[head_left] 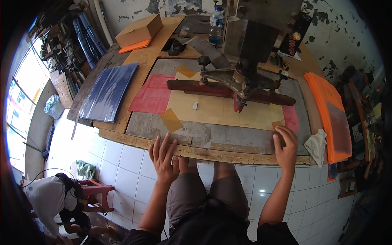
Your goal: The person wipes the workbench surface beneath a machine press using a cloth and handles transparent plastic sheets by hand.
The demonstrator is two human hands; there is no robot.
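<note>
My left hand (pixel 164 158) lies over the front edge of the workbench with its fingers spread, holding nothing. On the right, my right hand (pixel 287 146) is by the front of the grey metal plate (pixel 228 141), fingers apart, fingertips next to a piece of amber tape (pixel 277 125). A cream sheet (pixel 212 112) lies on the plate between a red sheet (pixel 151 96) at left and a pinkish-red piece (pixel 290 118) at right. More amber tape (pixel 171 120) sits near its left corner. A small white piece (pixel 195 106) rests on the cream sheet, under the press's dark red bar (pixel 192 86).
The press column (pixel 253 45) rises behind the plate. Clear bluish plastic sheets (pixel 110 92) lie left; orange sheets (pixel 328 114) and a white cloth (pixel 316 147) lie right. A cardboard box (pixel 139 32) and water bottle (pixel 216 25) stand behind. Another person (pixel 51 200) is at lower left.
</note>
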